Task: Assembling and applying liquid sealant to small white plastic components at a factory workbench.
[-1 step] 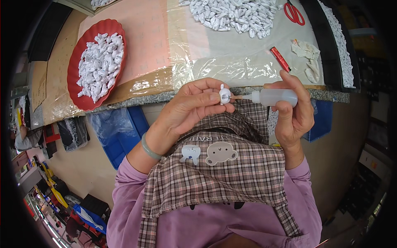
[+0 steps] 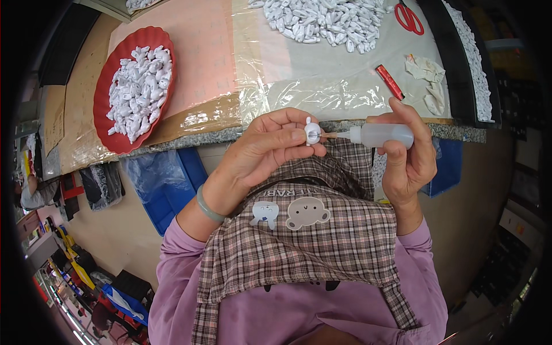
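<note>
Between the thumb and fingers of my left hand (image 2: 273, 138) is a small white figurine (image 2: 312, 133) with a thin upright part on top. My right hand (image 2: 411, 152) grips a translucent squeeze bottle (image 2: 386, 135), which lies level and points left. Its narrow brownish nozzle (image 2: 330, 135) reaches the figurine's right side; whether the tip goes into it is too small to tell. Both hands are just off the table's near edge, above my plaid apron (image 2: 310, 247). Part of the bottle is hidden by my right fingers.
A red scalloped tray (image 2: 103, 109) heaped with white pieces stands at the table's left. A pile of white pieces (image 2: 328, 23) lies at the back, beside red-handled scissors (image 2: 409, 20). Further right are a red tube-like object (image 2: 390, 82), a crumpled cloth (image 2: 425, 72) and a black tray (image 2: 460, 75).
</note>
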Action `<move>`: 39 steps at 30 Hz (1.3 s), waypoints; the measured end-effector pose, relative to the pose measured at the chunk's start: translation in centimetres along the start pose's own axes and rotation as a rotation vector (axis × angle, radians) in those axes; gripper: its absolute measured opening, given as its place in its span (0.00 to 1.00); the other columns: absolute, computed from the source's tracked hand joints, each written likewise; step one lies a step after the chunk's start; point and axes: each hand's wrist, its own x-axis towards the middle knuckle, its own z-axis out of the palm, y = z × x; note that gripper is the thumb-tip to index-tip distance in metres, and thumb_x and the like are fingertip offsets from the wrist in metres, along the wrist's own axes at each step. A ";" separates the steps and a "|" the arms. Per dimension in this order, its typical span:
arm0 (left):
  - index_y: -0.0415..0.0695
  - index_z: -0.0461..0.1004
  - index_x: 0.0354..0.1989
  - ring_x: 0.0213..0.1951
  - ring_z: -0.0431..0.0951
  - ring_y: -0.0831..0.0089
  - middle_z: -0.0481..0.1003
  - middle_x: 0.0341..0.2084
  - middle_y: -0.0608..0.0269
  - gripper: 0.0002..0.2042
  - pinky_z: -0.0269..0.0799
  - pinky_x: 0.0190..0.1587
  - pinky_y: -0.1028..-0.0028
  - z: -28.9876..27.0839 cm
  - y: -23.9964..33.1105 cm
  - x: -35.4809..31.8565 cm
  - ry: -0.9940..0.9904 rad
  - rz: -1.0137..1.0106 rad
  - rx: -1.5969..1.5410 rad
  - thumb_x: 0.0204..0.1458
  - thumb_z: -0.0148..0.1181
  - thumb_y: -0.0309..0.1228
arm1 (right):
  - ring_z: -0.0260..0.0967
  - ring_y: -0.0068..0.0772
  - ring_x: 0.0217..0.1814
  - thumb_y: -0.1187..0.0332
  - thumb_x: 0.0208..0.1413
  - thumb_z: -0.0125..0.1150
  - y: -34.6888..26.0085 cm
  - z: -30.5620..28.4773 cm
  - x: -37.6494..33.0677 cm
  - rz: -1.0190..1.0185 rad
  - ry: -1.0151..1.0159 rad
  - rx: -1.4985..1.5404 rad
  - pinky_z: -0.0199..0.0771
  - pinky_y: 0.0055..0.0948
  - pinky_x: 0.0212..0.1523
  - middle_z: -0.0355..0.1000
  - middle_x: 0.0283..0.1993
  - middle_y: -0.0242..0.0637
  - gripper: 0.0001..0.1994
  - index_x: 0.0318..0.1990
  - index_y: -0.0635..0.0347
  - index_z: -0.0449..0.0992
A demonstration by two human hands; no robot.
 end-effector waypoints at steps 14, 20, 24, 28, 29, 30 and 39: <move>0.30 0.69 0.50 0.41 0.80 0.59 0.76 0.38 0.47 0.14 0.81 0.43 0.74 -0.5 -0.4 -0.1 -0.020 0.005 -0.023 0.55 0.55 0.21 | 0.76 0.39 0.35 0.61 0.57 0.58 0.4 0.0 -0.6 -0.203 0.011 -0.079 0.75 0.29 0.32 0.74 0.43 0.48 0.22 0.52 0.70 0.67; 0.33 0.69 0.48 0.42 0.80 0.59 0.75 0.39 0.50 0.13 0.81 0.43 0.74 -0.5 -0.5 -0.1 -0.015 0.024 0.009 0.55 0.56 0.22 | 0.74 0.40 0.33 0.61 0.62 0.52 -0.3 0.0 -0.4 -0.273 -0.027 -0.195 0.74 0.32 0.35 0.75 0.33 0.52 0.22 0.53 0.74 0.66; 0.35 0.70 0.44 0.40 0.80 0.63 0.74 0.41 0.47 0.11 0.81 0.42 0.76 -0.1 -0.5 -0.1 0.036 0.041 0.041 0.53 0.57 0.23 | 0.74 0.41 0.33 0.61 0.61 0.54 -0.4 -0.1 -0.6 -0.277 -0.039 -0.208 0.75 0.32 0.35 0.75 0.33 0.52 0.22 0.53 0.73 0.66; 0.35 0.70 0.44 0.41 0.80 0.63 0.74 0.41 0.49 0.11 0.81 0.43 0.75 -0.2 -0.5 -0.1 0.067 0.066 0.043 0.53 0.57 0.23 | 0.74 0.42 0.32 0.60 0.60 0.55 -0.4 -0.1 -0.6 -0.314 -0.042 -0.253 0.75 0.32 0.35 0.75 0.34 0.52 0.22 0.52 0.72 0.66; 0.35 0.70 0.44 0.41 0.80 0.63 0.74 0.41 0.49 0.11 0.81 0.43 0.75 -0.4 -0.5 -0.1 0.067 0.066 0.043 0.53 0.57 0.23 | 0.74 0.42 0.32 0.60 0.60 0.55 -0.4 -0.1 -0.7 -0.315 -0.046 -0.253 0.75 0.32 0.35 0.75 0.34 0.52 0.22 0.52 0.72 0.66; 0.36 0.70 0.45 0.42 0.79 0.61 0.74 0.40 0.50 0.11 0.80 0.44 0.74 -0.6 -0.5 -0.1 0.048 0.079 0.043 0.54 0.57 0.22 | 0.74 0.42 0.32 0.60 0.60 0.55 -0.4 0.0 -0.7 -0.316 -0.046 -0.253 0.75 0.32 0.35 0.75 0.34 0.52 0.22 0.52 0.72 0.66; 0.35 0.70 0.44 0.41 0.79 0.63 0.74 0.40 0.50 0.10 0.80 0.45 0.74 -0.4 -0.2 0.2 0.059 0.086 0.027 0.53 0.57 0.22 | 0.72 0.34 0.33 0.61 0.60 0.56 0.6 0.3 -0.7 -0.216 -0.019 -0.103 0.73 0.25 0.33 0.75 0.37 0.49 0.22 0.53 0.71 0.66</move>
